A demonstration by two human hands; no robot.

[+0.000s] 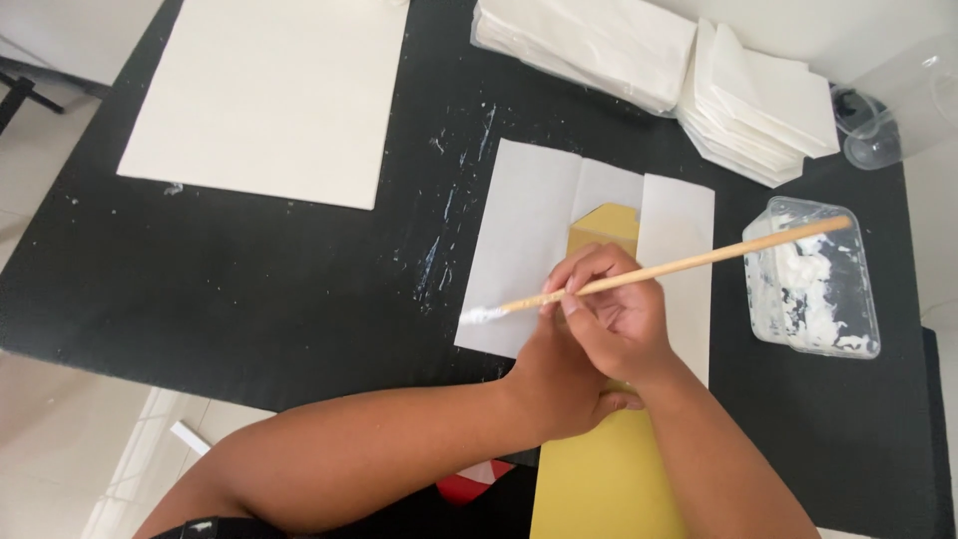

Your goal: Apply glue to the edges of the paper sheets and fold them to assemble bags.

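1. The right hand [619, 319] pinches a wooden brush [679, 265] near mid-frame, its paste-laden tip at the left edge of the folded white paper [529, 230].
2. The left hand [559, 384] lies mostly under the right, pressing down; I cannot tell how its fingers sit.
3. A yellow card [604, 225] shows through the paper's gap; both side flaps already look folded over it.
4. The plastic paste tub [813, 289] at right is smeared, partly used.
5. Any wet paste on the paper is hard to see.
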